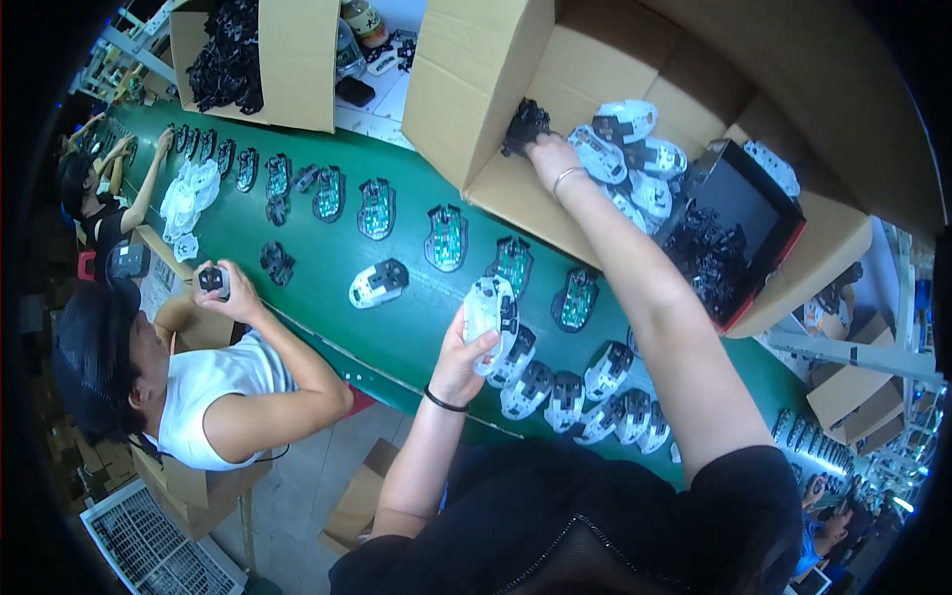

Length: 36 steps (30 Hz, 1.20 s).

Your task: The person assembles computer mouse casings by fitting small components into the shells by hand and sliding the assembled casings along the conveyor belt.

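Observation:
My left hand (462,359) grips a white mouse shell (490,309) just above the green conveyor belt (297,248). My right hand (551,155) reaches into a big cardboard box (466,79) and closes on a small black plastic part (524,124). Several white and black mouse shells (635,159) lie in that box. A row of assembled white shells (585,392) sits on the belt beside my left hand. Mouse bases with green circuit boards (446,238) run along the belt.
A black tray with red rim (739,233) holds black parts inside the box. Another carton (297,59) of black parts stands at the belt's far side. A person in a white top (213,392) sits to my left holding a black part; more workers sit further along.

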Motion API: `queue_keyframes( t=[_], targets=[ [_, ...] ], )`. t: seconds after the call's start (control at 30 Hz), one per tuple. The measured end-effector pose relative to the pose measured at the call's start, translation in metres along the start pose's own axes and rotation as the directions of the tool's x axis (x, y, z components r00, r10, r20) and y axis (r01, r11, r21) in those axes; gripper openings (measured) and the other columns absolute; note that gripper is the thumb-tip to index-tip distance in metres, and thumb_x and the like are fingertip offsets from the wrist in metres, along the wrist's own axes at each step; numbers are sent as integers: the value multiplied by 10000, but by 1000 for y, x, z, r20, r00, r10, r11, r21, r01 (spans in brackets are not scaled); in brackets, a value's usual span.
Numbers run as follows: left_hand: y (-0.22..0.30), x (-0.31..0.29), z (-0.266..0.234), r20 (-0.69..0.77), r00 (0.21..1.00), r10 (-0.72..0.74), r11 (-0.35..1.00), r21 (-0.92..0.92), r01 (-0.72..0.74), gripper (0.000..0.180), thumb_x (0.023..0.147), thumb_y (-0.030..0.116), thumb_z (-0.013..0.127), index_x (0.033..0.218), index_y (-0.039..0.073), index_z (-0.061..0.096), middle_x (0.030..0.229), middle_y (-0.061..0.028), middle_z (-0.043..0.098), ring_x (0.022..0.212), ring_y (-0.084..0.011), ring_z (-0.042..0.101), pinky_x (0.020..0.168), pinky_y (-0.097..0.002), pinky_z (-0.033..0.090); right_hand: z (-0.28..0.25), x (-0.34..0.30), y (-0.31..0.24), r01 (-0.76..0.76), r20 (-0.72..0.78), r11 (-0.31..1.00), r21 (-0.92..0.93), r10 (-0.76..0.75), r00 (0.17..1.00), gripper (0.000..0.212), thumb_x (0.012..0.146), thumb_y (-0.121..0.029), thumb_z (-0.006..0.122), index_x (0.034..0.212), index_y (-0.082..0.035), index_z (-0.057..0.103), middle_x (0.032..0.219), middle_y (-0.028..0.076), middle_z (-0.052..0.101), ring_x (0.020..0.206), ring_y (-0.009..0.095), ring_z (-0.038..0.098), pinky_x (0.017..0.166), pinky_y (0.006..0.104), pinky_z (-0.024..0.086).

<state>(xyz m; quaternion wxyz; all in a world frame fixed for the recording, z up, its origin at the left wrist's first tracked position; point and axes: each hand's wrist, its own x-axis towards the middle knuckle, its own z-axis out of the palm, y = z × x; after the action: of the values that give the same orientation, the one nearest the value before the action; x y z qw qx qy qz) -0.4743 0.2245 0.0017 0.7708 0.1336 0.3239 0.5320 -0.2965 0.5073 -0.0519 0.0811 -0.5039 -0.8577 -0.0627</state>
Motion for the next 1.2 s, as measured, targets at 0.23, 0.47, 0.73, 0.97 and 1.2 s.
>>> queue_keyframes(
  t=[0.23, 0.47, 0.73, 0.97, 1.2],
  targets=[
    [16, 10, -5, -61, 998, -21, 995, -100, 15, 465, 884, 205, 528, 1310, 155, 349, 1129, -76, 546, 990, -224, 580, 742, -366, 513, -21, 3, 9, -217, 11, 479, 851, 397, 918, 47, 678, -28, 613, 716, -35, 640, 737, 156, 631, 667, 310, 610, 642, 348, 491],
    [19, 4, 34, -7, 990, -139, 970, -201, 135, 408, 890, 143, 518, 1262, 145, 351, 1088, -106, 555, 930, -297, 607, 720, -393, 544, -21, 0, 9, -35, 68, 964, 264, 18, 998, 150, 778, -53, 486, 820, -63, 629, 856, 155, 604, 850, 316, 601, 738, 391, 499],
    [12, -7, 16, -45, 994, -101, 985, -143, 94, 472, 874, 183, 523, 1302, 168, 326, 1177, -117, 516, 976, -343, 585, 774, -454, 523, -5, 22, 9, -7, -135, 866, 500, 86, 987, 31, 688, -21, 638, 708, -36, 657, 809, 98, 624, 767, 235, 620, 663, 352, 494],
    [30, 7, 18, -24, 996, -84, 985, -152, 80, 466, 873, 130, 523, 1286, 152, 307, 1139, -108, 514, 956, -319, 599, 741, -415, 543, -35, 4, 4, -408, 348, 165, 898, 299, 888, 121, 688, -67, 720, 806, -39, 708, 679, 50, 663, 539, 131, 576, 562, 263, 478],
    [33, -4, 34, 26, 1000, -3, 985, -171, 7, 479, 882, 129, 497, 1307, 155, 278, 1168, -124, 489, 1020, -346, 564, 784, -454, 525, -43, -6, -5, -11, -244, 769, 640, 216, 945, 85, 677, -97, 703, 753, -62, 704, 722, 90, 663, 651, 184, 624, 635, 282, 499]
  ],
)
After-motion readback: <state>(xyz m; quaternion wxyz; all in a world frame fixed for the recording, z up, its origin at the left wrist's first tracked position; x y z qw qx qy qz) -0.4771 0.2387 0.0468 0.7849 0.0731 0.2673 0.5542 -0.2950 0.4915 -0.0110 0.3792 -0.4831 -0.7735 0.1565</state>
